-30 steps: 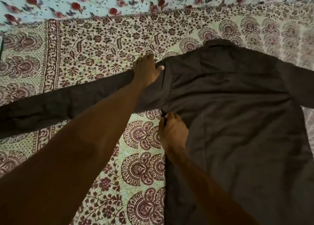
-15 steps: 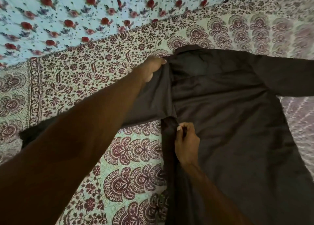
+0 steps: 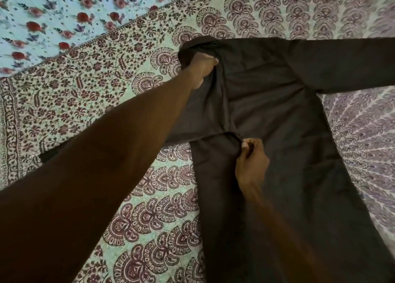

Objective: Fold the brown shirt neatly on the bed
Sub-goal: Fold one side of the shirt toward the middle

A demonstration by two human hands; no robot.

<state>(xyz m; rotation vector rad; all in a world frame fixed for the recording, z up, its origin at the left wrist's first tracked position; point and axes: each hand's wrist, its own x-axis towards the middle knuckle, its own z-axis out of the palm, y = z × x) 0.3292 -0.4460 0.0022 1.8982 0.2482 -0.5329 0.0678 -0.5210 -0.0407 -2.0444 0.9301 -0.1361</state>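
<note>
The brown shirt (image 3: 284, 133) lies spread on the bed, its body running toward me and its right sleeve stretched out to the right edge. My left hand (image 3: 202, 67) grips the left shoulder near the collar and holds it lifted and pulled inward over the body. My right hand (image 3: 251, 160) pinches the side seam under the armpit. The left sleeve trails off to the left and is mostly hidden under my left forearm; only its dark cuff end shows.
A maroon-and-white paisley bedspread (image 3: 158, 210) covers the bed under the shirt. A light blue sheet with red flowers (image 3: 53, 19) lies beyond it at the top left. A purple-patterned part of the spread (image 3: 363, 133) shows to the right.
Both hands have carried the left edge of the shirt rightward over its body, and the left sleeve has been dragged in after them. The view has swung left, so the shirt sits further right.
</note>
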